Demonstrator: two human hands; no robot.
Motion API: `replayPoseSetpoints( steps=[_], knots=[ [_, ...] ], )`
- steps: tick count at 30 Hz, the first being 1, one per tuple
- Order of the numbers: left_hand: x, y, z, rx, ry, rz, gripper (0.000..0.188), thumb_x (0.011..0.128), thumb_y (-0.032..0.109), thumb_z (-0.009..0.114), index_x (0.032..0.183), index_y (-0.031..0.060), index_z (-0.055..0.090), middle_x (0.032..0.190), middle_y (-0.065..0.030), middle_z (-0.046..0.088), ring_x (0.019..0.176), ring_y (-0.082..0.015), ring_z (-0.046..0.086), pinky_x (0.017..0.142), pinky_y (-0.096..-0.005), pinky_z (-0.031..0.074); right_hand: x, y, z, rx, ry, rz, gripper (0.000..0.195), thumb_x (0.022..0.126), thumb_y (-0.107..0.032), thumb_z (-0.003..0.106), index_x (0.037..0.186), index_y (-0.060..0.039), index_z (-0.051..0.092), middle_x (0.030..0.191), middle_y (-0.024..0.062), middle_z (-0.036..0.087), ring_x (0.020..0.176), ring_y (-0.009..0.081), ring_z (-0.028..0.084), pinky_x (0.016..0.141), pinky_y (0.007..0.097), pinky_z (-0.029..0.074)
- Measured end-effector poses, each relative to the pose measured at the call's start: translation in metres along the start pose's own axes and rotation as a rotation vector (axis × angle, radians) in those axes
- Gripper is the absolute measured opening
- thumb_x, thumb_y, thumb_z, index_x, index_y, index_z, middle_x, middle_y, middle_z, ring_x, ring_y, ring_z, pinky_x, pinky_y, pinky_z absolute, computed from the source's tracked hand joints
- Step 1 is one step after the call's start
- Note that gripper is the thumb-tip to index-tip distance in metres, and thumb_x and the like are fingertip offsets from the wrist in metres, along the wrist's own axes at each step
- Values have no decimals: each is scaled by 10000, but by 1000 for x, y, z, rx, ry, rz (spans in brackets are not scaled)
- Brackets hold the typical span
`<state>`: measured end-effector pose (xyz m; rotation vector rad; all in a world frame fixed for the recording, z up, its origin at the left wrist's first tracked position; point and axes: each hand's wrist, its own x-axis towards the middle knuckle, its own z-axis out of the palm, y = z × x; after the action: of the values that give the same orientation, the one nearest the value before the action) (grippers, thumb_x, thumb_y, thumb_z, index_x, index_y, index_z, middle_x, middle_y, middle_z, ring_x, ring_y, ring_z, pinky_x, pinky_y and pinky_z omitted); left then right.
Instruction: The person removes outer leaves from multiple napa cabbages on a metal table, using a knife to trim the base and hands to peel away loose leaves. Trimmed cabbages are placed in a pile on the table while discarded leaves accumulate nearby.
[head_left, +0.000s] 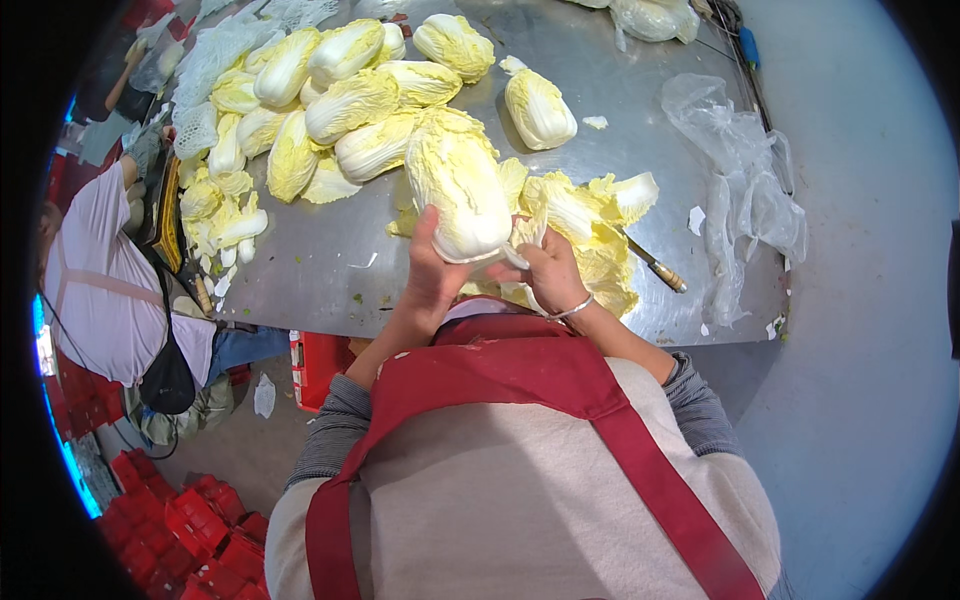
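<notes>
A large napa cabbage is tilted up off the metal table, its white base towards me. My left hand grips the base from the left, thumb along its side. At the base's right, my right hand, with a bracelet on the wrist, has a pale cabbage leaf pinched in its fingers. Loose yellow leaves lie beyond and beside that hand. A knife with a wooden handle rests at their right, part of its blade hidden by them.
More napa cabbages are heaped at the back left, and a single cabbage lies behind. Leaf scraps sit at the left edge. A clear plastic bag lies at the right. A co-worker stands left, near red crates.
</notes>
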<state>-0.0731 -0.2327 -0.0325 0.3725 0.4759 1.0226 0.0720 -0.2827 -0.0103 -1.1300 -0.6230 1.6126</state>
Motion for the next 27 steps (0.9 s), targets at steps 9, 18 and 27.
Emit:
replayPoseSetpoints(
  steps=[9,18,27],
  knots=[
    [8,9,-10,-39,-87,-9,733,835,456,498,1386,44,246,1362,-138,375,1245,-287,386,1045,-440,299,11,3,-45,-1379,-155,-349,403,752,-13,529,1154,-21,526,936,184,626,836,308,617,739,369,495],
    [10,7,12,357,-219,92,629,925,362,444,1388,-2,223,1277,-147,450,1180,-244,455,1003,-344,347,20,-41,0,-62,127,-332,592,899,-345,519,1307,46,343,1259,140,459,1110,189,473,912,313,408],
    [16,-9,29,-143,-49,-268,608,930,522,320,1314,57,396,1246,-104,509,1103,-234,519,962,-367,406,19,-31,-5,314,-95,-109,517,955,-368,384,1304,13,379,1256,123,486,1109,201,510,948,329,401]
  ],
)
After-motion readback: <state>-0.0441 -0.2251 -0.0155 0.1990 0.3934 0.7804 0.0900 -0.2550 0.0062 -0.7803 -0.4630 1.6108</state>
